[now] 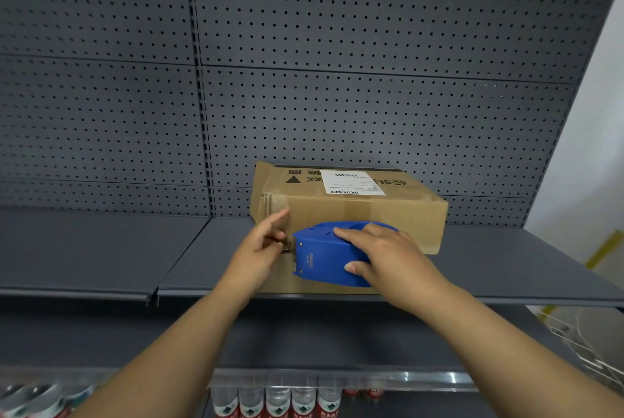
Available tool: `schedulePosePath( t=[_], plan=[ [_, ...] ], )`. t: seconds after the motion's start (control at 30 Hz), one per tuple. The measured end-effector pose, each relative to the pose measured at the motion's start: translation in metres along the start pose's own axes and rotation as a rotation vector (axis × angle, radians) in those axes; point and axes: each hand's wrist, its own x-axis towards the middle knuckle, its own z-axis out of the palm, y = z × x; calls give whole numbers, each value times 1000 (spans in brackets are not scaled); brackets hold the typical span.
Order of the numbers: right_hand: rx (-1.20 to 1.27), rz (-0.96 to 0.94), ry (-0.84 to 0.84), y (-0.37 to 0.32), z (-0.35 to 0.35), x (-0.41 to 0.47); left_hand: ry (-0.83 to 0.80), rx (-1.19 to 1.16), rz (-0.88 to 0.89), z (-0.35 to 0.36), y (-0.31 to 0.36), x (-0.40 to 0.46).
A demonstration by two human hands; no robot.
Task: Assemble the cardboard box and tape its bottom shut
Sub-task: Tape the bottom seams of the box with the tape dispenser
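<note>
Head view: right hand [381,255] grips rounded blue plastic tape dispenser [324,257]; left hand [261,245] half-open against cardboard box [354,211].

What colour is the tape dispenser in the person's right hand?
Blue; the tape dispenser shows clearly in the head view.

grey pegboard [371,29] | grey shelf [84,248] | bottles [277,400] below | wire basket [587,343] right

Grey metal shelf [101,248], pegboard back, cardboard box [364,215] resting on it
</note>
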Motion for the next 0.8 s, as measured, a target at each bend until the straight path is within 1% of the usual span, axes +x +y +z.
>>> schedulePosePath(
  t=[0.13, 0.4, 0.57, 0.63, 0.7, 0.8],
  plan=[
    [-6, -2, 3, 0, 0, 0, -14, 194, 61, -2, 6, 0],
    [11, -4, 13, 1, -2, -1, 51, 259, 81, -4, 4, 2],
    [-3, -11, 34, 0, 0, -3, 134, 260, 83, 1, 2, -3],
    [10, -12, 44, 1, 0, -3, 182, 300, 129, 3, 1, -4],
    [35, -14, 44, 2, -2, -3, 233, 438, 213, 4, -1, -5],
    [59, -21, 32, 5, -6, -3, 226, 608, 342, 0, 0, -6]
  ],
)
